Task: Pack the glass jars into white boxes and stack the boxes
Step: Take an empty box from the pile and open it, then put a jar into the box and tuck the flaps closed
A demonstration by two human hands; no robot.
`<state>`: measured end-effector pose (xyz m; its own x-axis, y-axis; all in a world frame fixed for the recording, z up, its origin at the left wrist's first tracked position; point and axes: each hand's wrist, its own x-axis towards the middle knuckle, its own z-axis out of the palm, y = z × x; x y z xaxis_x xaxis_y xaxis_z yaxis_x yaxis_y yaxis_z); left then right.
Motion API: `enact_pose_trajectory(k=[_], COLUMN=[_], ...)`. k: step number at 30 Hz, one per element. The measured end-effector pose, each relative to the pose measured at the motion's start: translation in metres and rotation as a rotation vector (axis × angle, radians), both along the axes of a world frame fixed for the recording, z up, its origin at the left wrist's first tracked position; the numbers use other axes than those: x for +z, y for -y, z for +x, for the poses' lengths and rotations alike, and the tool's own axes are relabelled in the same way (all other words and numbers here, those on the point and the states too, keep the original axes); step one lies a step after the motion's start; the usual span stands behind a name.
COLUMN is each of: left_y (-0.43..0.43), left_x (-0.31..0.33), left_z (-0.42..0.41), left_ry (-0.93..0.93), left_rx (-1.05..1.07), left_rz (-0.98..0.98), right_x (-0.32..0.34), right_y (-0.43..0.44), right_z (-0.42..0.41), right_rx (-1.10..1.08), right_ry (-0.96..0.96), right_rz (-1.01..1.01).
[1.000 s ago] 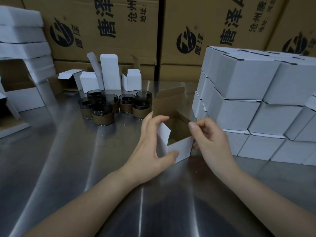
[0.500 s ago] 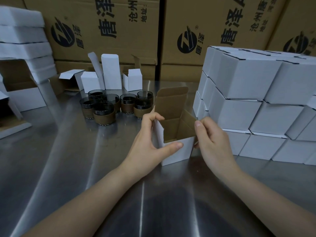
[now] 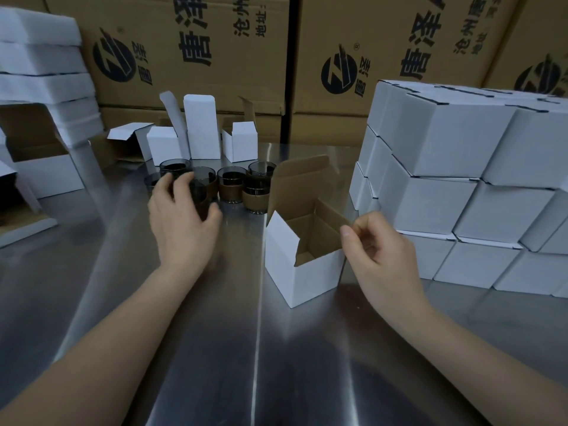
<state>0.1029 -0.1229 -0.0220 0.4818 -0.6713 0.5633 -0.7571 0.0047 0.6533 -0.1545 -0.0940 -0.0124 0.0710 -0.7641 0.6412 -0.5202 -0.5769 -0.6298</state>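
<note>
Open white box [image 3: 307, 272]: one, centre of the steel table [image 3: 215, 348], on the near side.
Box attitude: upright, mouth up, one corner turned to the near edge; lid flap raised on the far side, so its longest line runs vertically.
Glass jars [image 3: 230, 187]: seven counted, clustered far-left of the open box and apart from it; each upright, mouth up, long axis vertical, brown band round the lower body.
Left hand [image 3: 181, 216]: fingers and thumb curled round the gripped jar [image 3: 201, 199] at the near-left of the cluster; blurred there.
Right hand [image 3: 378, 250]: just right of the box; thumb and forefinger pinch its right side flap.
Closed white boxes [image 3: 461, 142]: stacked at right, three tiers; total cannot be told.
Small white boxes [image 3: 201, 127]: four, behind the jars, flaps open.
Brown cartons [image 3: 215, 41]: along the far side.
</note>
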Motion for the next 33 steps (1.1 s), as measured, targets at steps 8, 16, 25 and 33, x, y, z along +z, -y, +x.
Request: enact_pose_trajectory(k=[8, 16, 25, 33], left_y=[0.019, 0.022, 0.01, -0.024], left_x=[0.0, -0.005, 0.007, 0.04], left_z=[0.009, 0.017, 0.012, -0.023], left_ry=[0.021, -0.024, -0.22, -0.46], left_rx=[0.084, 0.072, -0.081, -0.317], left_rz=[0.227, 0.162, -0.07, -0.3], right_x=[-0.001, 0.0, 0.003, 0.001], right_y=[0.004, 0.005, 0.004, 0.0], right_z=[-0.003, -0.003, -0.004, -0.004], right_rx=[0.332, 0.504, 0.443, 0.372], right_ry=[0.128, 0.105, 0.094, 0.11], right_rz=[0.35, 0.557, 0.509, 0.377])
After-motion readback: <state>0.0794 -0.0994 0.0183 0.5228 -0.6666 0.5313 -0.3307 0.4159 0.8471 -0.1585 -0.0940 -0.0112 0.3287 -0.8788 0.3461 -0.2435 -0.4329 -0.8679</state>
